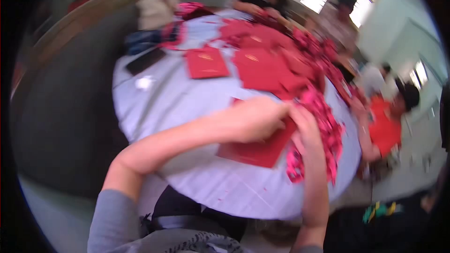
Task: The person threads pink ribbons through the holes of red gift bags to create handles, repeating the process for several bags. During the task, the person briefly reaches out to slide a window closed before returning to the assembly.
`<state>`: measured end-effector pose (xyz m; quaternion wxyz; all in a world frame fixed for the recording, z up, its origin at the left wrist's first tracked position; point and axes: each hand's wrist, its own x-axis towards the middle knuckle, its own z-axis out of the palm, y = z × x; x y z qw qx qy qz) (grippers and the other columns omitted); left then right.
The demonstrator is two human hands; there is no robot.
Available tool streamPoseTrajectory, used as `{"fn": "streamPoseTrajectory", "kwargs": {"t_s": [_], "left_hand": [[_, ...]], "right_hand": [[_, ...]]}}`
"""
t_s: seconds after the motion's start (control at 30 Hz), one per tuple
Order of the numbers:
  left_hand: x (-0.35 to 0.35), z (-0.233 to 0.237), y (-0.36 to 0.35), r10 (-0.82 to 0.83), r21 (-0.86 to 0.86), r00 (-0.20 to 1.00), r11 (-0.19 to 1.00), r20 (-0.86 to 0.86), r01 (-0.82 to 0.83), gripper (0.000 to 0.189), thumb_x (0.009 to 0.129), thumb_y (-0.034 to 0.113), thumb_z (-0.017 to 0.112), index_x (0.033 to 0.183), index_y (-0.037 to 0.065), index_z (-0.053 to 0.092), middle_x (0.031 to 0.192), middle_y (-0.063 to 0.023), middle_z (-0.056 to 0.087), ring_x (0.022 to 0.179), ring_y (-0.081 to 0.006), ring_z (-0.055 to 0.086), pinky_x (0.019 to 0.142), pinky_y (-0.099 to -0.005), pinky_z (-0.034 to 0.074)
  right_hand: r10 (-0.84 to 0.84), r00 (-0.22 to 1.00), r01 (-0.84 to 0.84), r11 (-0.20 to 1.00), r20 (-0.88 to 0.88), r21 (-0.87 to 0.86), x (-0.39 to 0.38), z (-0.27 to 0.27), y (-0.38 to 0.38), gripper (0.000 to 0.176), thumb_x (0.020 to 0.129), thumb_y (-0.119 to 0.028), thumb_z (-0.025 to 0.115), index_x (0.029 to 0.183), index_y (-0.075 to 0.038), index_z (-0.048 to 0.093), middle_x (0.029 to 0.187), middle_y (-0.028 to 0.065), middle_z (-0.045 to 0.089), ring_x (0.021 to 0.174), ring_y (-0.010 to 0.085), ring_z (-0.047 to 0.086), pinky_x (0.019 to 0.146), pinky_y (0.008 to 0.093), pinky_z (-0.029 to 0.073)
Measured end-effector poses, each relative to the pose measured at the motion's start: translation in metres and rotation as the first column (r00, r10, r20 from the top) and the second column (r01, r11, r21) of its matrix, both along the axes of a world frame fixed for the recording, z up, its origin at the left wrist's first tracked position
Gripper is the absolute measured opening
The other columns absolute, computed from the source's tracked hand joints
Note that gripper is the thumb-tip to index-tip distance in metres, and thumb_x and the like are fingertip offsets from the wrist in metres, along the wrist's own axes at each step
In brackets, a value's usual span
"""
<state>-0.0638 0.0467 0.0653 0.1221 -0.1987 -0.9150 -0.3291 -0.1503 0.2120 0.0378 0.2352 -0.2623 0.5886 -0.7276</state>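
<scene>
Round desk [234, 189] under a pale, softly creased cloth. At far left lies a dark, flat, rectangular object [145, 61] with rounded corners; nearer the person is a small whitish item [144, 82], blurred. Beyond them sits a crumpled bundle of dark blue fabric [143, 42]. Next, a smooth red rectangular card [206, 63] bears gold-toned marks. The left hand [262, 119] is curled, its fingertips meeting those of the other hand; blur prevents telling whether it grips anything. Beneath it, near the near edge, lies the red flat piece [255, 152], straight-edged and matte, partly covered by both hands. Beyond spreads an overlapping heap of red pieces [262, 70]. The right hand [304, 126] is bent inward over the piece's right side; its hold cannot be told. Beside it trail twisted, bright pink strips [330, 143] with dark patterning. At far right is a person in orange-red [384, 122].
</scene>
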Motion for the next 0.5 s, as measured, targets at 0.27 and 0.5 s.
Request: {"fn": "streamPoseTrajectory", "kwargs": {"t_s": [0.27, 0.5], "left_hand": [[0.069, -0.011, -0.073, 0.022, 0.063, 0.833, 0.998, -0.552, 0.015, 0.021, 0.070, 0.001, 0.057, 0.089, -0.002, 0.048, 0.082, -0.0164, 0.057, 0.082, -0.0336, 0.056, 0.070, -0.0389, 0.046], [0.248, 0.026, -0.300, 0.470, 0.174, 0.102, 0.507, -0.877, -0.844, 0.029, 0.066, -0.003, 0.061, 0.094, 0.005, 0.059, 0.097, -0.0132, 0.059, 0.095, -0.0316, 0.055, 0.083, -0.0402, 0.044]], "right_hand": [[-0.299, 0.948, 0.298, 0.954, -0.108, -0.024, 0.065, 0.018, -0.083, 0.027, 0.093, -0.028, 0.053, 0.096, -0.003, 0.061, 0.089, 0.0021, 0.059, 0.084, 0.0106, 0.056, 0.073, 0.0247, 0.046], [-0.011, 0.971, 0.019, 0.999, 0.240, -0.033, 0.043, -0.047, -0.115, 0.018, 0.093, -0.024, 0.053, 0.087, -0.007, 0.057, 0.079, 0.0066, 0.060, 0.080, 0.0176, 0.062, 0.074, 0.0334, 0.052]]}}
